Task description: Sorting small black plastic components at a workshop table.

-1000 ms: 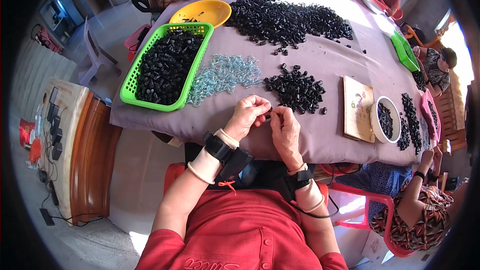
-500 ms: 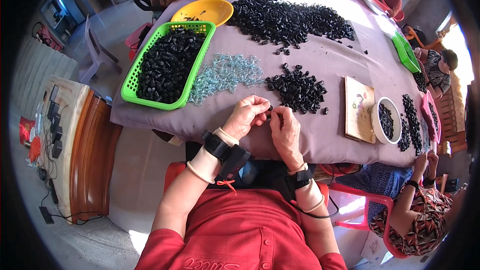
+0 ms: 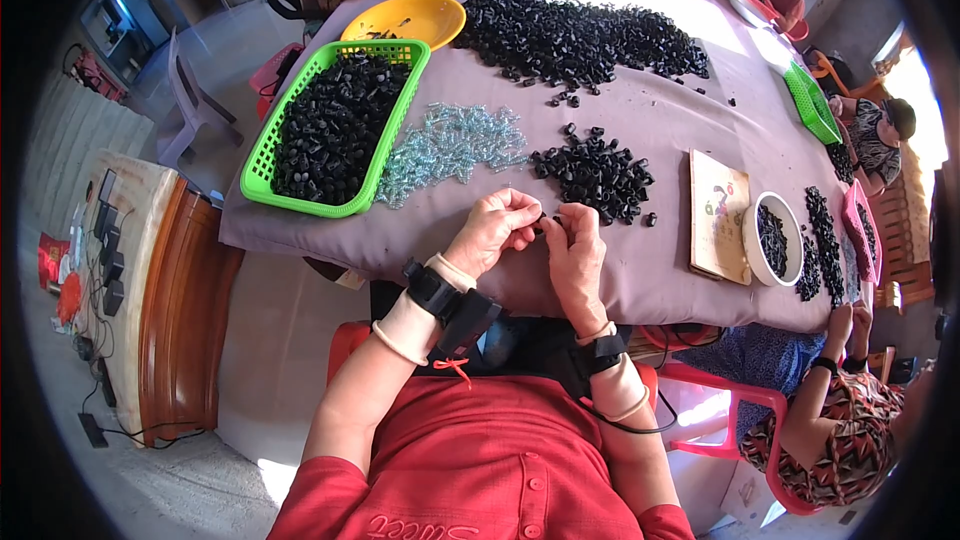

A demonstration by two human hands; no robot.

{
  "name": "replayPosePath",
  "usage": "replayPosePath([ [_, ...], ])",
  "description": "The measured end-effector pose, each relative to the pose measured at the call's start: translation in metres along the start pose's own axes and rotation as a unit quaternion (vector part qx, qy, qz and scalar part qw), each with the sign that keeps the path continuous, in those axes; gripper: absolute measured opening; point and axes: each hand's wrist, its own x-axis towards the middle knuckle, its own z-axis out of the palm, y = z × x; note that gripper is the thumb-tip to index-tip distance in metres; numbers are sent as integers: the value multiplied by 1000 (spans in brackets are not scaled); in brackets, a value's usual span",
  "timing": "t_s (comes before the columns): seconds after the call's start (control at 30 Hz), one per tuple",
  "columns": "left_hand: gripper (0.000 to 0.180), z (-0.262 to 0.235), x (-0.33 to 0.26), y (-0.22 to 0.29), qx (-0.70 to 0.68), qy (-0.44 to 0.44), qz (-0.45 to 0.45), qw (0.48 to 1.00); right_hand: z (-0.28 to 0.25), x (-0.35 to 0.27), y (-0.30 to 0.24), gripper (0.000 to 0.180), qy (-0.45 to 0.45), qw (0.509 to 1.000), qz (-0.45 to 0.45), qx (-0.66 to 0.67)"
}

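My two hands meet just above the near edge of the cloth-covered table. My left hand (image 3: 492,230) is closed in a pinch on a small black cap (image 3: 543,218), of which only a bit shows. Close beside it, my right hand (image 3: 577,258) has thumb and forefinger pinched at the same spot; whatever lies between them is too small to make out. Just beyond the fingers lies a small heap of black caps (image 3: 600,180). To its left spreads a pile of clear bluish spring-like pieces (image 3: 455,145).
A green basket (image 3: 258,172) full of black caps stands left, with a yellow bowl (image 3: 440,20) behind it. A larger black heap (image 3: 570,30) covers the far table. Rightward are a booklet (image 3: 718,215) and a white bowl (image 3: 752,240). A co-worker (image 3: 830,430) sits at right.
My right hand has shifted slightly upward, its forefinger and thumb parting a little at the tips. The left hand stays almost where it was.
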Motion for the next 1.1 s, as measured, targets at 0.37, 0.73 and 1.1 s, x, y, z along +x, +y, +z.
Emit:
replayPosePath([
  [0.37, 10, 1, 1, -2, -33, 20, 1, 999, -4, 0, -8, 6, -39, 958, 140, 249],
  [0.73, 8, 1, -2, -3, -34, 14, 21, 999, 4, -2, -9, 9, -33, 961, 130, 241],
  [1.1, 17, -3, -4, -1, -23, -43, 3, 999, 0, 2, 0, 13, -55, 982, 97, 154],
])
